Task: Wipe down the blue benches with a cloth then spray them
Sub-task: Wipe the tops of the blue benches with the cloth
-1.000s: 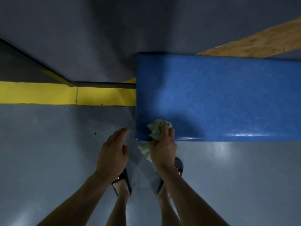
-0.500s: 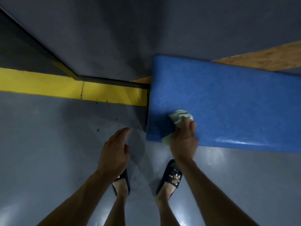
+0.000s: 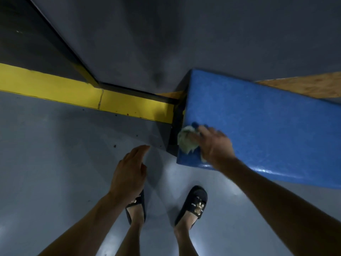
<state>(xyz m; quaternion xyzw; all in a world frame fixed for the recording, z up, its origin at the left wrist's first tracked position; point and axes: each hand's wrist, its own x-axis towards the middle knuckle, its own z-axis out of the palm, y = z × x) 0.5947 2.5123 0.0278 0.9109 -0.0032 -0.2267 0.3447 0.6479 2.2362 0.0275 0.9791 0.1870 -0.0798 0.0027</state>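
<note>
A blue bench runs from the middle of the view to the right edge. A crumpled pale green cloth lies on its near left corner. My right hand presses down on the cloth, fingers blurred by motion and spread over it. My left hand hangs above the grey floor to the left of the bench, fingers loosely extended, holding nothing. No spray bottle is in view.
A yellow strip crosses the grey floor on the left and ends at the bench. A wooden board lies behind the bench at right. My feet in black slippers stand just before the bench corner. A dark wall rises behind.
My right hand has slid the cloth along the near left corner of the bench, now turned more leftward. The camera tilted, so the bench sits lower and further right. My left hand stayed idle.
</note>
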